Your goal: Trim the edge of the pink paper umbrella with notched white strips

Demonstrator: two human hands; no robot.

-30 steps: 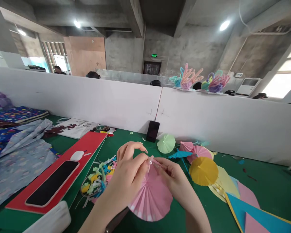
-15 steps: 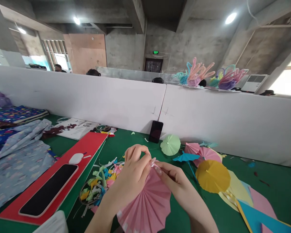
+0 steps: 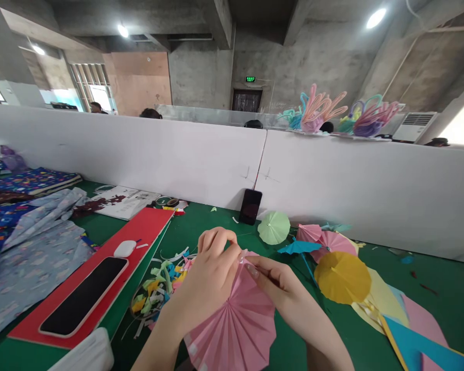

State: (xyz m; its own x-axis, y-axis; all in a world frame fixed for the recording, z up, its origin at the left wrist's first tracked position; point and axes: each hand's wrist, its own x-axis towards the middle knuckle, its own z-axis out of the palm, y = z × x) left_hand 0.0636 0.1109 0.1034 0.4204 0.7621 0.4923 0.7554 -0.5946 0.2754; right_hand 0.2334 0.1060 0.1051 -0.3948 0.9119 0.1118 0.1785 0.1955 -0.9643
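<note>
A pleated pink paper fan (image 3: 235, 324) is held low in the middle of the view, above the green table (image 3: 441, 304). My left hand (image 3: 209, 281) pinches its top corner with fingers closed. My right hand (image 3: 284, 288) grips the same top edge from the right, fingers closed. The two hands touch at the fan's tip. Just left of them lies a pile of coloured paper strips (image 3: 156, 293).
Small paper umbrellas lie to the right: green (image 3: 272, 228), blue (image 3: 298, 247), pink (image 3: 327, 239), yellow (image 3: 342, 277). Coloured paper sheets (image 3: 410, 330) sit at the right. A red board (image 3: 139, 237) carries a phone (image 3: 83, 294) and white mouse (image 3: 124, 248). Another phone (image 3: 250, 206) leans on the white partition (image 3: 332, 180). Patterned fabric (image 3: 27, 247) lies left.
The fan has been turned and lowered slightly in my hands, and the view has shifted a little. Both hands stay pinched at its top.
</note>
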